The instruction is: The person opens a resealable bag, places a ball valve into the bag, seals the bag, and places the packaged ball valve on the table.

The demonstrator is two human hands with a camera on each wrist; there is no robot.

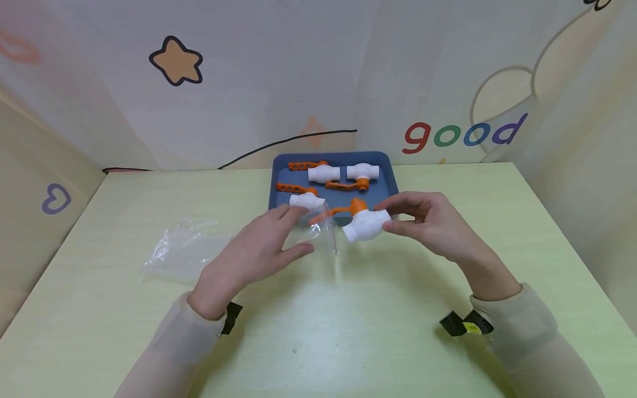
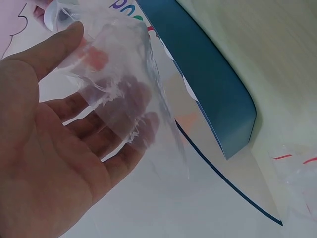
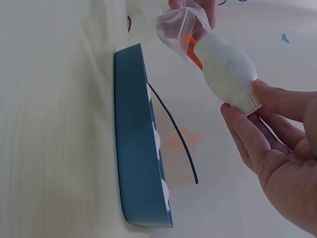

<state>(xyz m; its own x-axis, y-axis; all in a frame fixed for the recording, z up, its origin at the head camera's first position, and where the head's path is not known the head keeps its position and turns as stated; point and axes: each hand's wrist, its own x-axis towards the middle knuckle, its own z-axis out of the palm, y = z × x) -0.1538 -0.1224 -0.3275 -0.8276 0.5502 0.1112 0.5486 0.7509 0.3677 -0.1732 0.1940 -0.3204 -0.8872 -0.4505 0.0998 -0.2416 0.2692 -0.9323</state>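
Note:
My right hand (image 1: 435,226) pinches one end of a white ball valve (image 1: 367,225) between thumb and fingers, in front of the tray. The valve's orange handle (image 3: 193,52) points left, into a clear plastic bag (image 3: 183,27). In the left wrist view, the bag hangs between the thumb and the loosely bent fingers of my left hand (image 2: 64,129). Those fingers lie behind the film and show through it. From the head view, left thumb and fingers stand well apart, with the bag's open edge facing the valve.
Behind the hands, a blue tray (image 1: 275,185) against the wall holds several white ball valves (image 1: 324,174) with orange handles. Clear plastic bags (image 1: 181,251) lie flat on the table left of the left hand. A printed curtain (image 1: 278,72) hangs behind the table (image 1: 343,331).

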